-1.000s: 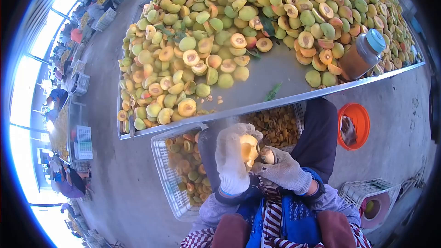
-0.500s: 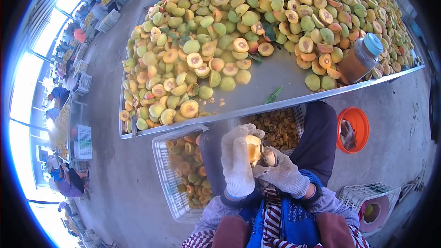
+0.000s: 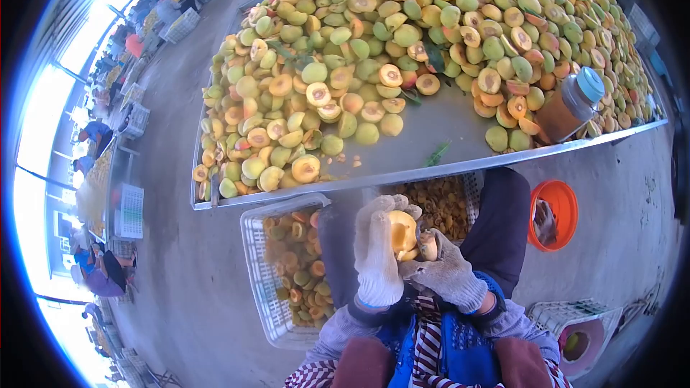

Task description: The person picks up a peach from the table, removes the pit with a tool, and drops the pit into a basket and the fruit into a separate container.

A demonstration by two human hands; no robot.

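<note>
My left hand (image 3: pixel 377 251), in a white knit glove, holds a halved yellow fruit (image 3: pixel 402 231) with its cut face turned up. My right hand (image 3: pixel 445 273), in a grey glove, presses a small pitting tool with a brown pit (image 3: pixel 428 244) against the fruit's right side. Both hands are over my lap, just below the edge of the metal table (image 3: pixel 424 140). A big pile of halved green-yellow fruit (image 3: pixel 402 43) covers the table.
A white plastic crate (image 3: pixel 266 294) of fruit halves sits at my left knee, a second crate of pits (image 3: pixel 440 205) under the table edge. A brown jar with a blue lid (image 3: pixel 571 104) stands on the table's right. An orange bucket (image 3: pixel 555 212) is on the floor. People work at far left.
My hands have stayed together over my lap; the fruit half has turned so its cut face shows more, and the view has shifted slightly downward.
</note>
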